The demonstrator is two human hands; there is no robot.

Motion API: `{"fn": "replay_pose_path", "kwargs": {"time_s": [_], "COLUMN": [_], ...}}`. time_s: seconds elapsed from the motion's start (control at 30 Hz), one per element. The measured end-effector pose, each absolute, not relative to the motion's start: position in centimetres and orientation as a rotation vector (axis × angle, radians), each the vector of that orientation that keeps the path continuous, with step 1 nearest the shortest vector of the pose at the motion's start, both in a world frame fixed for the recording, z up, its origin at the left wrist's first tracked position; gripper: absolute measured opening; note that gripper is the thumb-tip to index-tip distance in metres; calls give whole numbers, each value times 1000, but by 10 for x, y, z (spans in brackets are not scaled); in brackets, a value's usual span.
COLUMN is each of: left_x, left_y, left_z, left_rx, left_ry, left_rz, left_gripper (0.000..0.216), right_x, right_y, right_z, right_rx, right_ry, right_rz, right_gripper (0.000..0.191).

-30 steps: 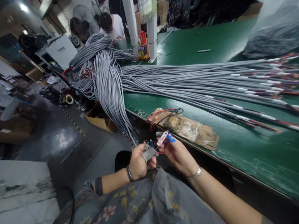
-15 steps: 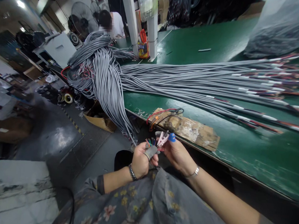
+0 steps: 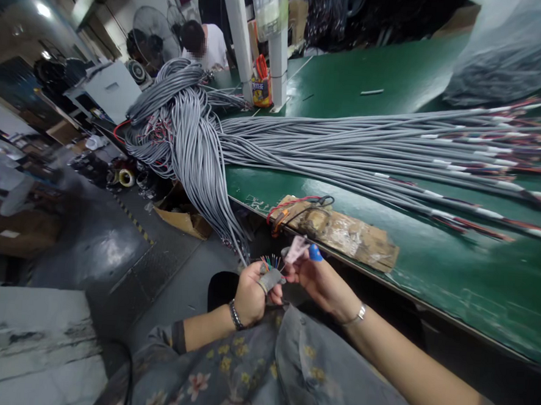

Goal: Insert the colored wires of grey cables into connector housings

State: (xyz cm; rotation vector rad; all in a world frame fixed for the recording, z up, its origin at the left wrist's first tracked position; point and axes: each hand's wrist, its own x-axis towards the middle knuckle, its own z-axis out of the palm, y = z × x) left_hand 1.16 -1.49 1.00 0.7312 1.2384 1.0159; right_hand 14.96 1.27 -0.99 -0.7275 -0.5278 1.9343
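My left hand (image 3: 252, 292) is closed around the end of a grey cable, with its thin coloured wires (image 3: 271, 262) fanned out above the fingers. A grey wrap (image 3: 271, 279) covers the left thumb. Just to the right, my right hand (image 3: 318, 282) is closed on a pale pink clip (image 3: 296, 250) that looks like a clothespin. Blue tape (image 3: 315, 252) covers one of its fingertips. The clip is slightly blurred, and whether a wire is caught in it I cannot tell. Both hands are in front of my body, below the table edge.
A long bundle of grey cables (image 3: 302, 140) lies across the green table (image 3: 448, 299), its other end hanging over the edge at left. A taped wooden board (image 3: 342, 231) lies by the near edge. A co-worker (image 3: 211, 46) is at the back. A cardboard box (image 3: 182, 218) stands on the floor.
My right hand, with the pink clip, has moved slightly right, away from the coloured wires. My left hand keeps its grip and has shifted a little.
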Motion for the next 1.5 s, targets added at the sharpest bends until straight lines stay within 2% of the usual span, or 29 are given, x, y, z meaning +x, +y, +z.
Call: {"fn": "replay_pose_path", "kwargs": {"time_s": [0.1,0.2,0.47,0.7,1.03,1.2,1.5], "left_x": [7,5,3,7,6,6,11], "left_y": [-17,-16,-10,-7,-10,-11,-9], "left_z": [6,5,13,7,8,2,14], "left_rx": [765,858,982,778,912,841,633], "left_ry": [1236,1204,1150,1250,1190,1212,1189], "left_rz": [1023,968,640,953,864,961,1085], "left_gripper": [48,47,40,48,50,48,46], "right_x": [154,155,155,161,140,143,154], "right_y": [9,7,7,3,2,6,8], "right_z": [-9,-7,-8,-14,-6,-5,-18], "right_rx": [-774,-856,-944,-910,-977,-1064,-957], "right_ry": [-638,-753,-753,-604,-856,-917,-591], "right_rz": [2039,1997,2007,2063,1814,1746,1855], "right_gripper": [42,34,33,42,43,46,35]}}
